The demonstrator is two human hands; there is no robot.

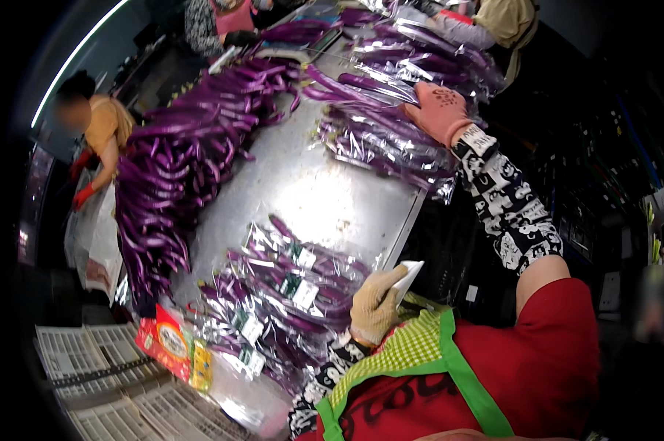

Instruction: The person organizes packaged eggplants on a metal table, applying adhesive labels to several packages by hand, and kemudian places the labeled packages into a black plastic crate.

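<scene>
My left hand, in a tan knit glove, grips a small white stack of slips or labels close to my apron. Farther up, my right hand, in a pink glove, is closed around the end of a clear bag of long purple eggplants. More bagged eggplants lie just below that hand. Near my left hand, several eggplant bags bearing white-and-green labels lie side by side on the metal table. Fingertips of the right hand are partly hidden.
A large heap of loose eggplants covers the table's far side. Red-and-yellow printed packaging lies at the lower left corner, beside slatted crates. One person in red gloves stands at left; two others work at the top.
</scene>
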